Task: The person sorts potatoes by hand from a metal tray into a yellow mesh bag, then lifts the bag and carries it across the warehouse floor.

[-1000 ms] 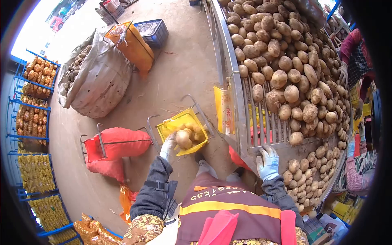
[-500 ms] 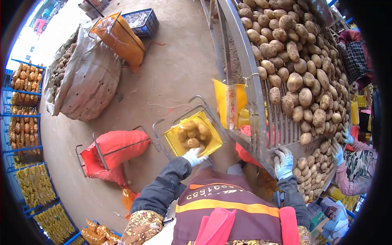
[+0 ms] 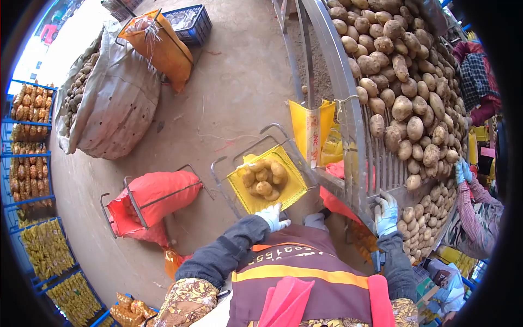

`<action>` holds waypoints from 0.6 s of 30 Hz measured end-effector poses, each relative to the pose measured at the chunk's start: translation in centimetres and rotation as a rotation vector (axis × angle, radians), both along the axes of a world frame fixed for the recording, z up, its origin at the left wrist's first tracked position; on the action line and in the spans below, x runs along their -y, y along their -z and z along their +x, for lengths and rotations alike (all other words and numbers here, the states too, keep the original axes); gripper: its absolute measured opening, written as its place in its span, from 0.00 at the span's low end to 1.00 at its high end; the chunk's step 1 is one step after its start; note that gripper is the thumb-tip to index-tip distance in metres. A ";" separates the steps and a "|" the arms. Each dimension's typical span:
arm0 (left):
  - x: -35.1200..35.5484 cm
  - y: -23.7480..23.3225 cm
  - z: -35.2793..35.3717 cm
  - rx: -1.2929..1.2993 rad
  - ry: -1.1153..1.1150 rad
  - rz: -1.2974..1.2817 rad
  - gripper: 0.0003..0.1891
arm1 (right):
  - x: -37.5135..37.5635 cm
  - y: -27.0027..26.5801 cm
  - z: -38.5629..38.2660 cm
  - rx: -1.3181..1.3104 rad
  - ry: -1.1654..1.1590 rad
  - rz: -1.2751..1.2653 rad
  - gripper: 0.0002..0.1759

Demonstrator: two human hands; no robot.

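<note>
My left hand [image 3: 273,217], in a white glove, is at the near rim of a yellow mesh bag [image 3: 243,197], its fingers apart. The bag hangs open in a bent-metal stand [image 3: 219,175], and a cluster of potatoes [image 3: 263,179] lies inside it. To the right, my gloved right hand [image 3: 386,215] rests at the metal edge of a slatted sorting table [image 3: 357,163], fingers spread and nothing held. Many loose potatoes [image 3: 402,109] cover that table, with smaller ones [image 3: 427,220] just beyond my right hand.
A red bag [image 3: 163,191] lies in a second stand at left. Behind it stand a large potato sack [image 3: 117,103], an orange bag [image 3: 160,49] and a blue crate [image 3: 197,30]. Racks of bagged potatoes [image 3: 31,169] line the far left. A co-worker's gloved hands [image 3: 463,171] are across the table.
My left hand has shifted slightly right along the bag's near rim, and its fingers look more spread. My right hand stays at the table edge. The co-worker's hands have moved closer together, farther up the table.
</note>
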State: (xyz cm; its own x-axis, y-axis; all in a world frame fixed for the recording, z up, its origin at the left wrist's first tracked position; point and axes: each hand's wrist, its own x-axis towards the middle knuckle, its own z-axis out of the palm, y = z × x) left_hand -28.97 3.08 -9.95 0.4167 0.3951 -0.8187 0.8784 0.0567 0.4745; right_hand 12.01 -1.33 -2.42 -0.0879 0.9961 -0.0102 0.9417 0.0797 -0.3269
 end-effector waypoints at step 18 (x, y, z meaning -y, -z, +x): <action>-3.4 7.4 6.8 0.138 -0.495 -0.021 0.32 | -0.9 0.0 -0.1 0.032 0.001 -0.056 0.14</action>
State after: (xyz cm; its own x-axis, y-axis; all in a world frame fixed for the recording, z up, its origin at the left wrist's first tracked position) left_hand -22.15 6.48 -17.31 0.2887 0.5567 -0.7790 0.6734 0.4603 0.5785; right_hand 11.91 -0.42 -2.38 -0.0854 0.9939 -0.0692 0.9519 0.0609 -0.3002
